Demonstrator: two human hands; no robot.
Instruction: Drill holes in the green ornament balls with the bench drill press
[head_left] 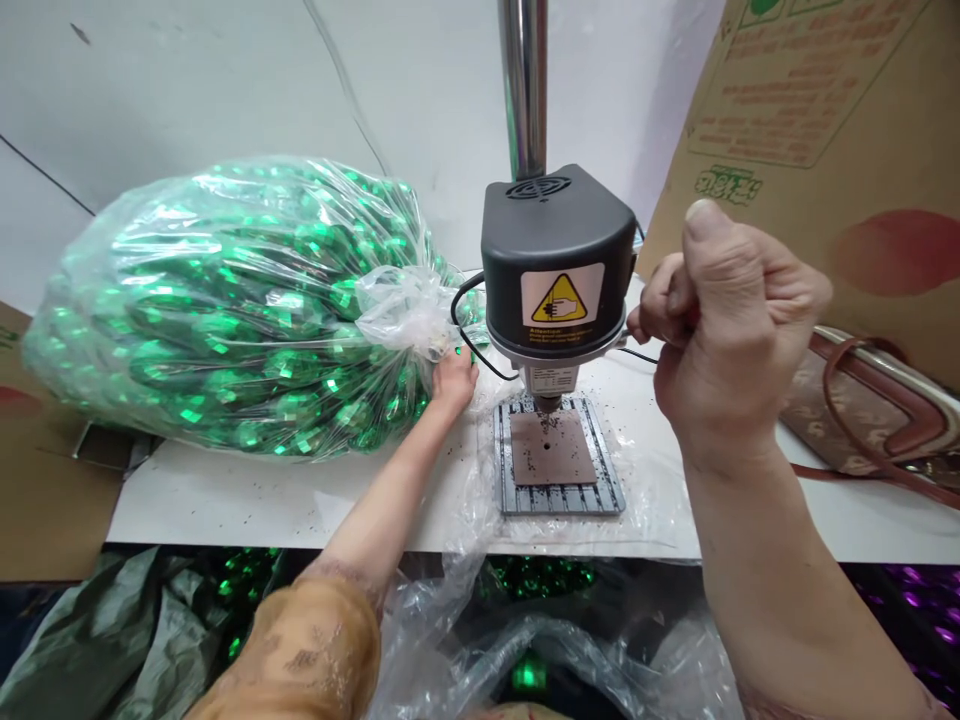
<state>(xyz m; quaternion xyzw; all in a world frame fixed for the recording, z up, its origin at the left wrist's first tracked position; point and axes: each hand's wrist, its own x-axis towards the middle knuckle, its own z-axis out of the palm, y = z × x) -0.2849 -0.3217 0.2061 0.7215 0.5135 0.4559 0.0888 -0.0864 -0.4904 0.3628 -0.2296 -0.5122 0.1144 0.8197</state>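
Note:
A small bench drill press (559, 265) with a black housing and a hand-warning label stands on a chrome column. My right hand (731, 310) makes a fist beside it, closed around its feed handle, which the fingers mostly hide. Under the chuck (550, 403), a brown square pad (555, 450) with a dark hole lies on the slotted metal base (611, 500). My left hand (454, 378) is by the knotted neck of a clear plastic bag (225, 310) full of shiny green faceted beads. Its fingers are curled; a green glint shows at them, but what they hold is unclear.
Dark shavings litter the base and white table (300, 510). A cardboard box (825, 150) stands at the right behind a patterned handbag (847, 410) with brown straps. Loose clear plastic (450, 620) hangs over the front edge, with more green beads below. A black cable (461, 330) loops beside the drill.

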